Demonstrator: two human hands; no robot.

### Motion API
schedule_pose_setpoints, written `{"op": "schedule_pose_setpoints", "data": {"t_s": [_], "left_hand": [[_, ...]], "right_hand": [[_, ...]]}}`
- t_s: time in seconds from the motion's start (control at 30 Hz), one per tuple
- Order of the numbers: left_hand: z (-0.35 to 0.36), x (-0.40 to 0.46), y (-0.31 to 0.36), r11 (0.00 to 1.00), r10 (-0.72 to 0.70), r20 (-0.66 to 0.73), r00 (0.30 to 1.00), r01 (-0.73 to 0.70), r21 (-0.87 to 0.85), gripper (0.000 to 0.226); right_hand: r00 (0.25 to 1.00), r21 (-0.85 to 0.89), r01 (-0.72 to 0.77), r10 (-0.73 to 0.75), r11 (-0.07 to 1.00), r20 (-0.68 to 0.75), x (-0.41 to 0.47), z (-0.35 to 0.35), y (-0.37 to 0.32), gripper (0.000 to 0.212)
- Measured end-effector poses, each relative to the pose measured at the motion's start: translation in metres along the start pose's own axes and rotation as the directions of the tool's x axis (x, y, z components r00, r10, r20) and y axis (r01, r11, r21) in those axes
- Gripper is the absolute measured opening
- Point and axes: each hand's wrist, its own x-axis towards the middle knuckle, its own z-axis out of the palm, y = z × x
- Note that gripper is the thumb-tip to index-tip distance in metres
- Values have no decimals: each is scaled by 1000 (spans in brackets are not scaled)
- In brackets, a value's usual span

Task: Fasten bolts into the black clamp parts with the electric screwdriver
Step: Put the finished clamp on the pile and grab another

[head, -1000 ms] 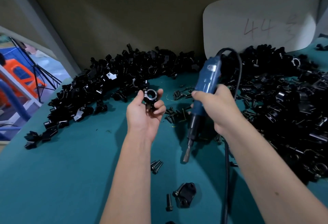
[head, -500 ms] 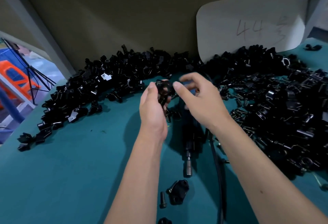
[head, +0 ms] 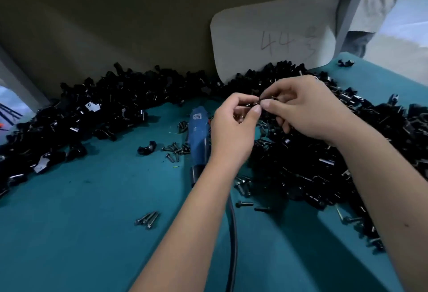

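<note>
Blue electric screwdriver (head: 197, 136) now down on teal counter (head: 76, 233); both hands (head: 234, 127) (head: 308, 108) pinch small black clamp part (head: 262, 101), prob. hand-starting a bolt.

Two hands, left (head: 234, 127) and right (head: 308, 108), meet over the bench (head: 69, 233), with one small black part (head: 266, 100) pinched between them. One blue screwdriver (head: 198, 138) lies on the bench, with one black cord (head: 232, 233). One white card (head: 273, 37) marked "44" leans at the back edge. Three bolts (head: 148, 218) lie bunched together toward the front; two more single bolts (head: 244, 204) lie near the cord. One lone clamp half (head: 147, 148) sits apart. The clamp parts (head: 104, 111) heaped along the back and right edges are too many to count, as is the loose cluster of bolts (head: 174, 150) left of the screwdriver.
</note>
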Motion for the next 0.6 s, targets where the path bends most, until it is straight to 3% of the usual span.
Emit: {"op": "schedule_pose_setpoints", "data": {"t_s": [0.1, 0.2, 0.27, 0.4, 0.6], "left_hand": [[29, 8, 11, 996, 51, 24, 998, -52, 73, 5], [62, 9, 9, 902, 142, 78, 987, -161, 400, 15], [77, 7, 9, 838, 122, 119, 985, -167, 520, 24], [85, 15, 11, 818, 46, 158, 986, -128, 561, 29], [68, 35, 3, 845, -59, 226, 972, -72, 530, 28]], "right_hand": [[991, -79, -101, 93, 992, -95, -2, -25, 12, 9], [966, -288, -228, 177, 930, -190, 3, -42, 26, 16], [942, -407, -310, 218, 859, -256, 7, -47, 32, 24], [929, -396, -361, 290, 844, -230, 15, -51, 31, 30], [941, -416, -312, 218, 854, -259, 50, -45, 8, 26]]}}
